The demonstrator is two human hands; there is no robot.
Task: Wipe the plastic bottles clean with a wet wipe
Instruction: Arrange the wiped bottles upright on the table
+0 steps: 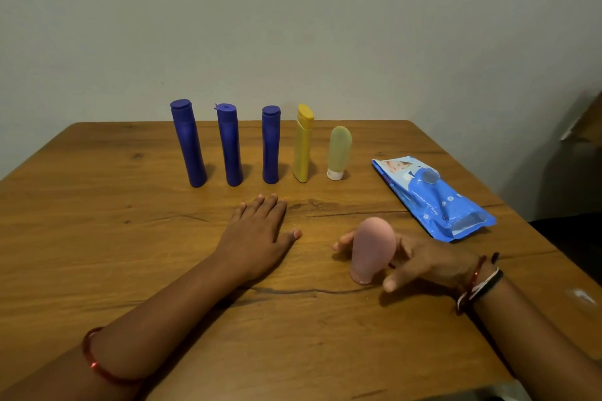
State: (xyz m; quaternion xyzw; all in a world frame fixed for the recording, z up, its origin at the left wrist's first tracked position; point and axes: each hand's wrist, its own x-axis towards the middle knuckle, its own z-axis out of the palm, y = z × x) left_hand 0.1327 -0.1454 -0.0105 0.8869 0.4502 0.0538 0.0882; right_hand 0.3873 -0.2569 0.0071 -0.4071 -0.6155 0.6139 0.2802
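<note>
On table: pink bottle upright, right hand around

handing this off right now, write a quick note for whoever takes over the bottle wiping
Left hand: flat on the table, fingers straight, holding nothing.
Right hand: fingers around the pink bottle, which stands cap-down near the front; whether they grip it is unclear.
Row at the back, left to right: three blue bottles, a yellow bottle, a pale green bottle, all standing.
Wet wipe pack lies at the right; no wipe is out.
Done: no wiping evident.
Left: pull a wipe, wipe all six bottles.
</note>
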